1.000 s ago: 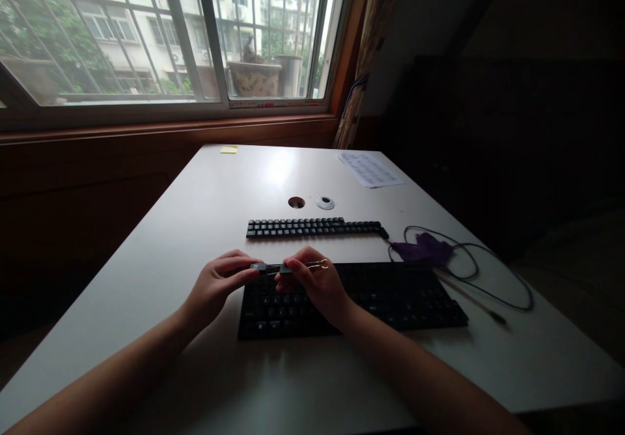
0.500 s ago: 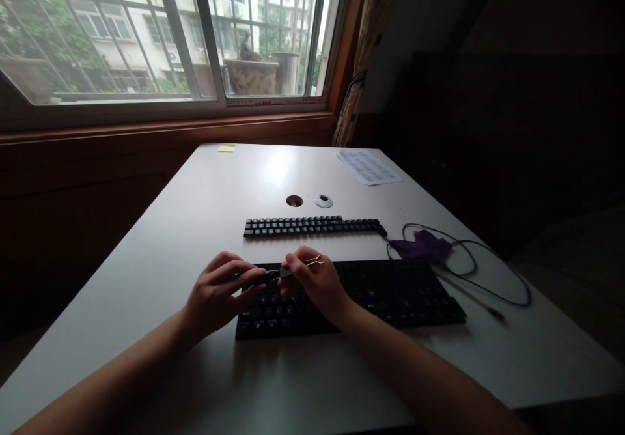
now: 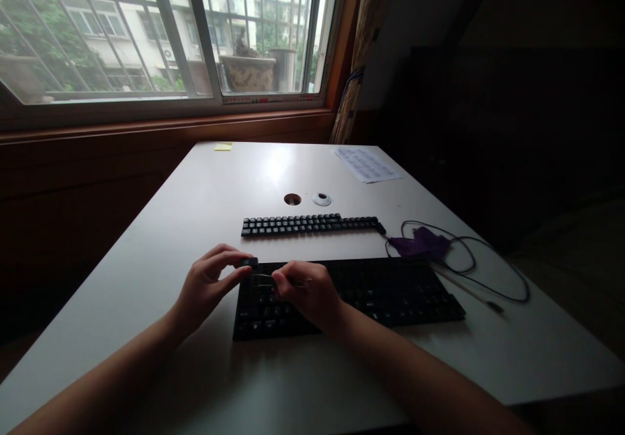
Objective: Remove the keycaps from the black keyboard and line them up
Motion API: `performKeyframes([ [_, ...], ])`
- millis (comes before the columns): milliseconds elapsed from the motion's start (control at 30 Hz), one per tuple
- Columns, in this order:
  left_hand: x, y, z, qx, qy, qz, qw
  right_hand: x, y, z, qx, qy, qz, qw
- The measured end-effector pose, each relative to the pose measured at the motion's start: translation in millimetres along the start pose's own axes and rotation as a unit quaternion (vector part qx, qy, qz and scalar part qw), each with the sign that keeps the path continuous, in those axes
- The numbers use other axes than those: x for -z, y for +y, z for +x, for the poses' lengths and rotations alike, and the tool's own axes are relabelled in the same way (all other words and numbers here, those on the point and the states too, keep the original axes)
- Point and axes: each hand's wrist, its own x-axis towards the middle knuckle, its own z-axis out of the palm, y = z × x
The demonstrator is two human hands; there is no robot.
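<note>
A black keyboard (image 3: 390, 295) lies on the white table (image 3: 161, 239) in front of me. My left hand (image 3: 208, 285) hovers at the keyboard's upper left corner and pinches a small black keycap (image 3: 248, 262) between thumb and fingers. My right hand (image 3: 305, 292) is closed around a thin metal keycap puller (image 3: 266, 279), whose tip points left, low over the keyboard's upper left keys. Rows of loose black keycaps (image 3: 310, 224) lie lined up behind the keyboard.
A dark cable (image 3: 481, 272) loops at the right beside a purple cloth (image 3: 420, 243). A cable hole (image 3: 292, 199) and its white cap (image 3: 321, 199) sit mid-table. A printed sheet (image 3: 366, 163) and a yellow sticky note (image 3: 222, 147) lie near the window.
The keycap has come off the puller and now sits in my left fingers. My right hand has turned and lowered the puller toward the keyboard.
</note>
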Motion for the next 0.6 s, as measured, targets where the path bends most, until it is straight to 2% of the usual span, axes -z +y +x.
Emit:
performKeyframes([
  [167,3.5,-20.9,5.5,0.005,-0.01,0.073,0.997,-0.1,0.4,2.4,-0.074,0.03,0.09,0.993],
  [333,9.7,-44.5,12.6,-0.002,-0.036,0.186,0.982,-1.0,1.2,3.0,-0.083,0.025,0.075,0.993],
  [467,13.3,-56.9,16.8,-0.009,-0.044,0.249,0.968,7.6,-1.9,6.4,-0.05,0.046,0.01,0.998],
  [600,16.0,-65.4,18.6,-0.001,-0.041,0.279,0.959,24.8,-9.3,15.2,0.045,0.051,-0.093,0.993],
])
